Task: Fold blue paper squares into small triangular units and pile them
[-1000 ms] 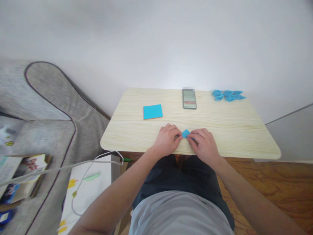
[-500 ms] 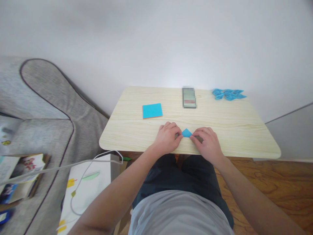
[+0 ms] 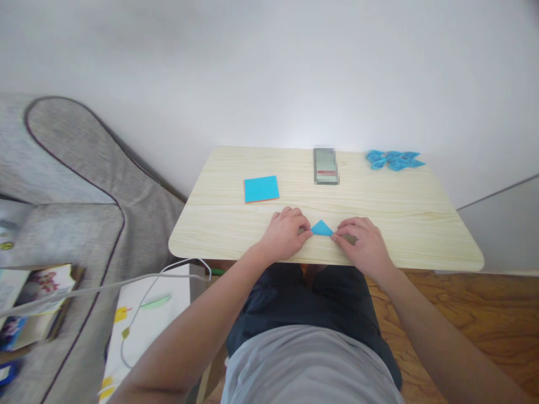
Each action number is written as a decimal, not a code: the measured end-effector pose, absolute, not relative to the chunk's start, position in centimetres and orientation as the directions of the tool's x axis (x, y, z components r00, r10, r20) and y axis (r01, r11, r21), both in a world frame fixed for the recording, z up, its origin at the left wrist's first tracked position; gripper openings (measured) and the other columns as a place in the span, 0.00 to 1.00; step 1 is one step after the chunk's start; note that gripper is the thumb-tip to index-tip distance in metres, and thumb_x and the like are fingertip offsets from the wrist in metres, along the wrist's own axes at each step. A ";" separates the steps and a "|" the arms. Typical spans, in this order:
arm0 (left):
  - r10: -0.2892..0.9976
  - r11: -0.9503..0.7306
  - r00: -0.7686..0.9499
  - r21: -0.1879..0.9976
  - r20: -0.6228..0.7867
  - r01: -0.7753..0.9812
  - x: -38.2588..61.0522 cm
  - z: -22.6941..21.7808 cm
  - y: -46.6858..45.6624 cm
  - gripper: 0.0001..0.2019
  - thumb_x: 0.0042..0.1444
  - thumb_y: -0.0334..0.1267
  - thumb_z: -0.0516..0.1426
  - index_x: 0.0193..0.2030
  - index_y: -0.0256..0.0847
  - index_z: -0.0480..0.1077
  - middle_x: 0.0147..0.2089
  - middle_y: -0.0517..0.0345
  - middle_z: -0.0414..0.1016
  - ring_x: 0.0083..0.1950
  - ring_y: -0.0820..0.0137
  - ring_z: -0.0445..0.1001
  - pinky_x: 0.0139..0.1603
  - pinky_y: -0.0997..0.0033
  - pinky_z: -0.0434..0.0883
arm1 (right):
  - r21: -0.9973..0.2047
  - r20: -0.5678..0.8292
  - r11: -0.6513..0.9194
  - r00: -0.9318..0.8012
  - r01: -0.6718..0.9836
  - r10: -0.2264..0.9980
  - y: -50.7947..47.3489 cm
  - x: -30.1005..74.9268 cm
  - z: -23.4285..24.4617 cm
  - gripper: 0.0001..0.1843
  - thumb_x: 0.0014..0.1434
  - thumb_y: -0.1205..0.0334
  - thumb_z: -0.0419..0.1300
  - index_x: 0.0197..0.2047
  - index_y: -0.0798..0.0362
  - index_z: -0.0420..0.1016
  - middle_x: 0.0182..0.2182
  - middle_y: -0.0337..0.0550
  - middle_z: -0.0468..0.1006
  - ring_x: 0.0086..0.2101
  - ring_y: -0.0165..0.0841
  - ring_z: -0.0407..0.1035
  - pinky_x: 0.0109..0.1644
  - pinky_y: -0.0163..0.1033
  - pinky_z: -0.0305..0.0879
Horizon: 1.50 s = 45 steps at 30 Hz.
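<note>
The left hand (image 3: 287,234) and right hand (image 3: 362,244) each pinch a lower corner of a folded blue paper (image 3: 322,228), thumbs closed against fingers; it makes a triangle near the front edge of the table (image 3: 408,213). Farther back I see a blue-topped stack (image 3: 261,189), a phone (image 3: 325,166) and, toward the right, folded blue pieces (image 3: 396,160).

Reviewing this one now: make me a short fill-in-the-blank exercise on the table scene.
1. Between the left hand and right hand, the folded paper forms a ____.
2. The blue rectangular stack lies to the ____ of the pixelated device.
3. The cluster of blue folded pieces sits near the far ____ corner of the table.
Missing words: triangle; left; right.
</note>
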<state>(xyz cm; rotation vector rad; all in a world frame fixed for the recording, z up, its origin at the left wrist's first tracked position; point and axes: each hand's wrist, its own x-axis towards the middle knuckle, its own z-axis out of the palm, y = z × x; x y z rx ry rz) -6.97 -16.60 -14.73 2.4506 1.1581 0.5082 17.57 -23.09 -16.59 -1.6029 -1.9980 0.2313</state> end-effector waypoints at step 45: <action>0.823 -0.549 0.556 0.408 0.112 0.730 -5.6 -14.2 -16.9 0.08 0.62 0.44 0.59 0.35 0.44 0.73 0.43 0.55 0.76 0.52 0.58 0.69 0.51 0.54 0.64 | -0.439 0.234 0.032 0.079 0.898 0.969 -22.9 15.9 -16.0 0.09 0.60 0.51 0.66 0.32 0.46 0.81 0.39 0.45 0.79 0.44 0.45 0.69 0.45 0.50 0.62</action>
